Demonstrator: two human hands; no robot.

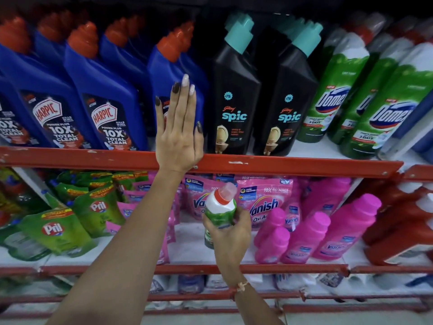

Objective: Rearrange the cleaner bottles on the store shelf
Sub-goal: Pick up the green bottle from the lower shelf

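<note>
The left hand (pixel 179 134) is lying flat and wide open against a blue bottle (pixel 173 73) on the upper shelf (pixel 281 164). The right hand (pixel 228 233) is gripping a green bottle (pixel 220 207) lower down. Probably better to steady the blue one first, then lift the green bottle toward its row, upright.

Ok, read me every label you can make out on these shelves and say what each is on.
"HARPIC POWER PLUS 10X TOTAL CLEAN": blue plastic bottles
"spic", "79": black plastic bottles
"Domex", "3 DAYS": green plastic bottles
"Pril": green pouches
"Vanish": pink pouches
Small print blurred.
</note>
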